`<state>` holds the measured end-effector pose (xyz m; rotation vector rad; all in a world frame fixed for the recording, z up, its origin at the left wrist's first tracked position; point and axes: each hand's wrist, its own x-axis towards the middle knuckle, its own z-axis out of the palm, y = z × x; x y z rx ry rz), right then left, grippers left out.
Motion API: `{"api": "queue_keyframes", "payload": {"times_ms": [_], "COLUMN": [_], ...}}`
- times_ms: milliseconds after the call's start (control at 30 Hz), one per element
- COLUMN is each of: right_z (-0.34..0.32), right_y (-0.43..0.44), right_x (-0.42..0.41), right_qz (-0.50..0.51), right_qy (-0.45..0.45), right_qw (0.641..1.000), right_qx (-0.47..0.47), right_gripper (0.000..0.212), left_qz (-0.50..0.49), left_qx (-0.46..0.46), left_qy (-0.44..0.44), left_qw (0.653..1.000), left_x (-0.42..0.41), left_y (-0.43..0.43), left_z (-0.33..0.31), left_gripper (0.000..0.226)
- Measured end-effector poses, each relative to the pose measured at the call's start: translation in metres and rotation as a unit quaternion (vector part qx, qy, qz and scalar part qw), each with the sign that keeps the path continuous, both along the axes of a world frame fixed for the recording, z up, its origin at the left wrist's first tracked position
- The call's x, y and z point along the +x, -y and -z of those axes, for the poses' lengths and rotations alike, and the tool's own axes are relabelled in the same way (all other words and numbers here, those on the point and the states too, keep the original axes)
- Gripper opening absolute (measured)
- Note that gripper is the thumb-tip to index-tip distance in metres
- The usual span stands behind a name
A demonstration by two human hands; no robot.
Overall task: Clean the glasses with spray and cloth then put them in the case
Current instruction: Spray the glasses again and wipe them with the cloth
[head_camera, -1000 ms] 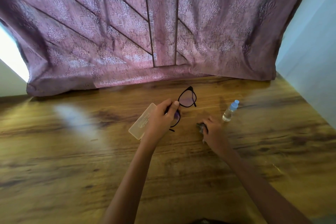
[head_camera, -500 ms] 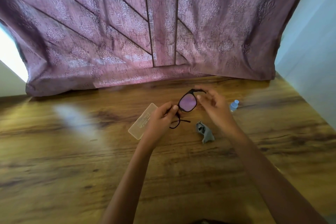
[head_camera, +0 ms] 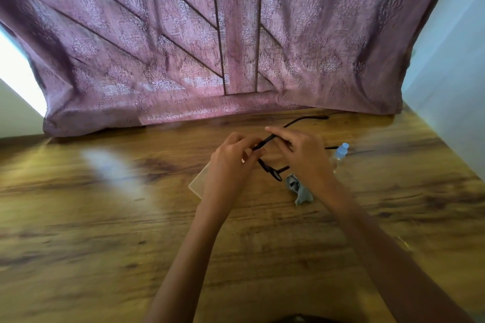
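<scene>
holding black-framed glasses (head_camera: 273, 173), temples unfolded

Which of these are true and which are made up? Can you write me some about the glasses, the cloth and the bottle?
1. Both hands, left hand and right hand, hold the glasses. True.
2. The cloth is wrapped around a lens. False: it lies crumpled on the table.
3. The spray bottle is being squeezed. False: it stands untouched beside the right hand.
4. The case lies on the table, partly hidden behind the left hand. True.
</scene>
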<state>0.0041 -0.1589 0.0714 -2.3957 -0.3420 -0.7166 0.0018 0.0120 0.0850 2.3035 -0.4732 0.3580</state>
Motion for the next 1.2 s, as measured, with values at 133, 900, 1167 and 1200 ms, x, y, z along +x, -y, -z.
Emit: {"api": "queue_keyframes", "payload": {"times_ms": [133, 900, 1167, 1200], "right_z": [0.003, 0.070, 0.106, 0.108], "right_y": [-0.002, 0.053, 0.081, 0.082], "right_x": [0.000, -0.029, -0.024, -0.023], "right_qz": [-0.033, 0.253, 0.301, 0.297], "right_qy": [-0.006, 0.052, -0.015, -0.020], "right_qw": [0.999, 0.966, 0.953, 0.955], "right_qx": [-0.019, 0.016, -0.001, 0.005], "right_gripper": [0.030, 0.036, 0.051, 0.051], "left_qz": [-0.025, -0.137, -0.122, -0.120], "left_qx": [0.023, -0.067, -0.097, -0.105], "left_qy": [-0.006, -0.052, -0.039, -0.044], "left_qw": [0.999, 0.987, 0.987, 0.986], "left_x": [0.003, 0.027, 0.023, 0.023], "left_y": [0.003, 0.005, 0.006, 0.006], "left_z": [0.006, 0.059, 0.070, 0.071], "left_gripper": [0.014, 0.006, 0.003, 0.003]}}
